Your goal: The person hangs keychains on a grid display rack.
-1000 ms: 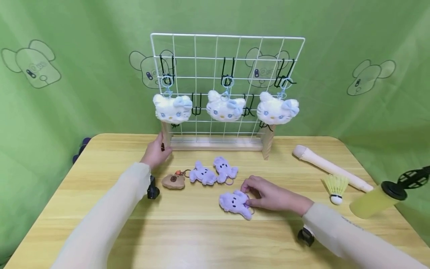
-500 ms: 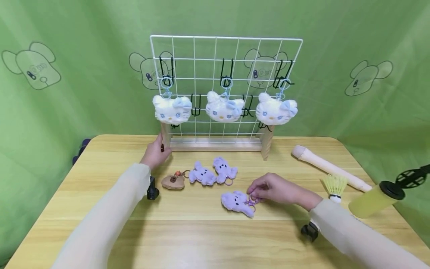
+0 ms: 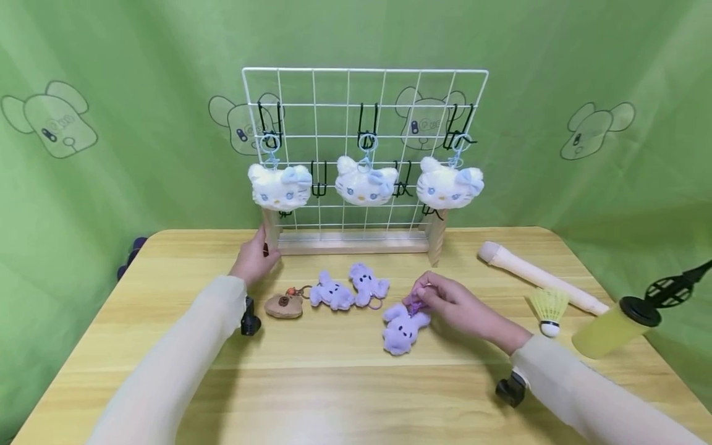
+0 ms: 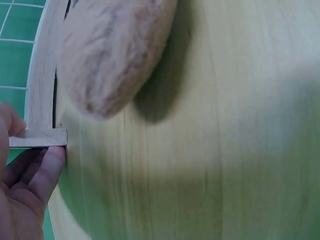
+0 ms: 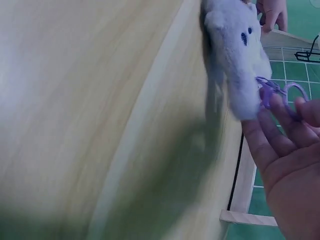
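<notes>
My left hand [image 3: 254, 258] grips the left wooden leg [image 4: 42, 137] of a white wire grid rack, thumb on one side and fingers on the other. By its ring [image 5: 298, 85], a purple plush keychain [image 3: 400, 330] hangs from my right hand [image 3: 453, 304], which pinches the ring between thumb and fingers. The toy dangles head down close over the table. Two more purple plush keychains [image 3: 332, 293] [image 3: 367, 284] lie before the rack. Left of them is a brown plush keychain [image 3: 285, 306], large in the left wrist view.
Three white cat-head plush keychains [image 3: 280, 187] hang from the rack's upper black hooks [image 3: 367, 120]. Several lower hooks [image 3: 319, 180] carry nothing. On the right lie a pale microphone-shaped stick [image 3: 536, 278], a yellow shuttlecock [image 3: 549, 309] and a yellow bottle with a black lid [image 3: 612, 330].
My right hand has shifted its hold to the ring and raised the purple keychain, which has swung from lying sideways to hanging head down. The left hand stays on the leg.
</notes>
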Available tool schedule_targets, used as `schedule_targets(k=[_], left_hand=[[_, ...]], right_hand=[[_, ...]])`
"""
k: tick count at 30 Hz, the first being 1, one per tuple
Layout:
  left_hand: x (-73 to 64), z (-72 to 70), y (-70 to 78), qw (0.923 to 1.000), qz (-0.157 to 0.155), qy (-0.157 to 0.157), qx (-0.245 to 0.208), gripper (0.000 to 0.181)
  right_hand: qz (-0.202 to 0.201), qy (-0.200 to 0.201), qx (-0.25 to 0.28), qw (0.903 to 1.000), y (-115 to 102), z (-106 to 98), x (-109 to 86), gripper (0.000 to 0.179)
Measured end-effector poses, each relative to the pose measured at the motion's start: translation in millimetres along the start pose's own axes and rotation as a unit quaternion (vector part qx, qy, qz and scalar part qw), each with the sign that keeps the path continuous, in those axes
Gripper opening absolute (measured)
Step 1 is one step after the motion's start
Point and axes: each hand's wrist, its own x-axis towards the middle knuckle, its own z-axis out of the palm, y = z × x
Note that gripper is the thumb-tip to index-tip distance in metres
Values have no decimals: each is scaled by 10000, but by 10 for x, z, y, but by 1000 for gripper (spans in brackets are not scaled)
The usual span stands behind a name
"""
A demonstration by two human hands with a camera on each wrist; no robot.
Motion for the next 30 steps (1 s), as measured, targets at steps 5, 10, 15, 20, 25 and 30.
schedule_targets(k=[5,10,15,20,25,30], left_hand=[[6,24,-26,10000,-12,4,-6,81],[6,40,-36,10000,29,28,-22,80],[16,56,-54,10000,20,3,-66,79],[7,47,-58,10000,-14,-28,-56,80],[-10,8,-19,10000,14,-19,-87,78],[2,3,-12,10000,17,-18,-73,78]], right_hand=[[7,271,572,9980,-13,22,34,23],[5,451,820,9956,-54,48,108,26],[-165,559,1072,9925,-170,89,235,27],[-654,752,987,9901,-427,114,466,23],[-1216,1058,485,9857,-802,119,765,19],[-1391,1198,165,9829,-1090,219,1025,17]])
